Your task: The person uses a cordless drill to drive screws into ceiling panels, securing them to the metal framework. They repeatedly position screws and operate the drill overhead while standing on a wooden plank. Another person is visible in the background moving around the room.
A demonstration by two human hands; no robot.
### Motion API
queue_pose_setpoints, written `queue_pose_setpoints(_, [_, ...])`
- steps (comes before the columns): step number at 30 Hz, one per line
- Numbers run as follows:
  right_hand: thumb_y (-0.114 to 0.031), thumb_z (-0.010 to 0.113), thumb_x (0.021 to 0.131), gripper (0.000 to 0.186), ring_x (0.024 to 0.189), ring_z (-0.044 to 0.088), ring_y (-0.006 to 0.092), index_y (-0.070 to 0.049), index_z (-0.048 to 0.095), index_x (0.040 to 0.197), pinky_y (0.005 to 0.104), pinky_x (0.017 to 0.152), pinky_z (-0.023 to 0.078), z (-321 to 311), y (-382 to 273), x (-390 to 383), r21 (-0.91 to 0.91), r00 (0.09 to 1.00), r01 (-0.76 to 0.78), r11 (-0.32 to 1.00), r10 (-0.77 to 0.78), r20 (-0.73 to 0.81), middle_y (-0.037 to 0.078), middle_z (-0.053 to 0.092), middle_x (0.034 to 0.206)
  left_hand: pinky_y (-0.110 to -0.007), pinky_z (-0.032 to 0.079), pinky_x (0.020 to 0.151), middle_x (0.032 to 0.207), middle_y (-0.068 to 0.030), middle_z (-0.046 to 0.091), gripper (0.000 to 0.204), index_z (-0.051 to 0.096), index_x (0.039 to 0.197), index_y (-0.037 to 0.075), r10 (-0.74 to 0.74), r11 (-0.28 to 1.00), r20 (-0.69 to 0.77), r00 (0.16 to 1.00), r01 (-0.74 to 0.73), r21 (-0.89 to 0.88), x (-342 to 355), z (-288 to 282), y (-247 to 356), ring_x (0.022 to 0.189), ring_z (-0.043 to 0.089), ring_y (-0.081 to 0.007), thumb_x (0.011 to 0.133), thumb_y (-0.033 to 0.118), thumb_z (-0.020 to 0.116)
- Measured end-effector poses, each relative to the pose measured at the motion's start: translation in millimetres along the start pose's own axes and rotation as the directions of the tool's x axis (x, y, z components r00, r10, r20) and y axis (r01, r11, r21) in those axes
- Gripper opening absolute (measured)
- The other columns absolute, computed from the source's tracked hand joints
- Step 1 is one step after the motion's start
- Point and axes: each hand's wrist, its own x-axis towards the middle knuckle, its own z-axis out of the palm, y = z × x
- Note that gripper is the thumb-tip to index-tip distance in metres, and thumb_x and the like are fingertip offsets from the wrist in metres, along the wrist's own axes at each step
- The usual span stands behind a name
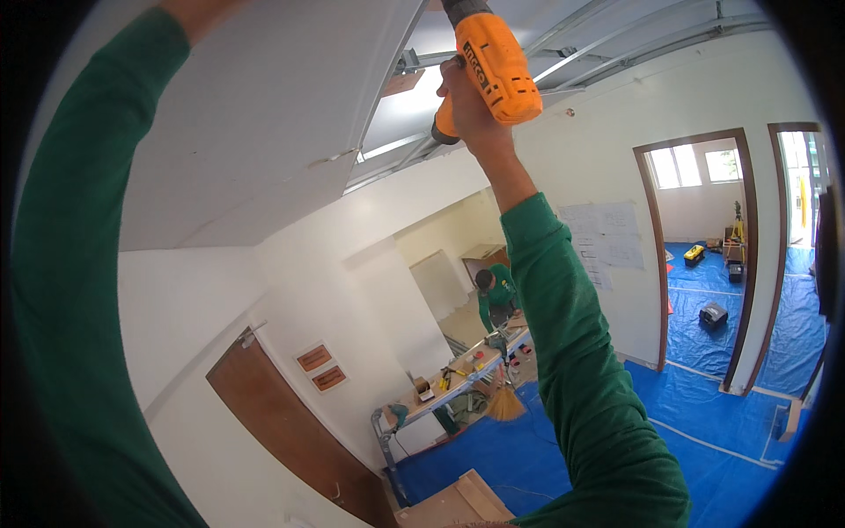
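Note:
Overhead, my right hand [475, 110] is wrapped round the handle of an orange and black cordless drill [500, 70]. The drill's front end points up and runs out of the top edge, so its tip is hidden. Close to the drill, on its left, is the edge of a large pale ceiling board [246, 123]. My left arm is raised along the left side; only the wrist end of my left hand [204, 12] shows at the top edge, near the board, and its fingers are out of view. Bare metal ceiling framing [607, 44] lies beyond the drill.
Below, a person in green [500, 295] bends over a workbench [471, 365] with scattered tools. A broom [506, 403] stands beside it. Blue sheeting [695, 440] covers the floor. A brown door [282, 414] is at left, a wooden surface [453, 506] beneath me, and doorways [746, 264] at right.

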Motion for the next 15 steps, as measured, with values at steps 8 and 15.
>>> queue_pose_setpoints(8, [-0.019, 0.072, 0.092, 0.016, 0.066, 0.066, 0.0115, -0.005, 0.067, 0.098, 0.0308, 0.064, 0.055, -1, 10, 2, -0.029, 0.998, 0.059, 0.998, -0.059, 0.02, 0.001, 0.068, 0.076, -0.037, 0.047, 0.08, 0.088, 0.0005, 0.064, 0.017, 0.074, 0.098, 0.019, 0.038, 0.999, -0.008, 0.999, -0.038, 0.001, -5, 16, 0, 0.089, 0.06, -0.0177, 0.091, 0.035, 0.071])
queue_pose_setpoints(15, [-0.018, 0.072, 0.091, 0.016, 0.068, 0.066, 0.0133, -0.004, 0.068, 0.099, 0.0315, 0.064, 0.055, -5, 22, 12, -0.108, 0.984, 0.176, 0.978, -0.172, 0.037, 0.001, 0.069, 0.079, -0.036, 0.048, 0.081, 0.088, 0.0, 0.066, 0.018, 0.075, 0.101, 0.019, 0.015, 1.0, 0.032, 0.999, -0.015, -0.019, -5, 17, 0, 0.088, 0.061, -0.018, 0.091, 0.034, 0.072])
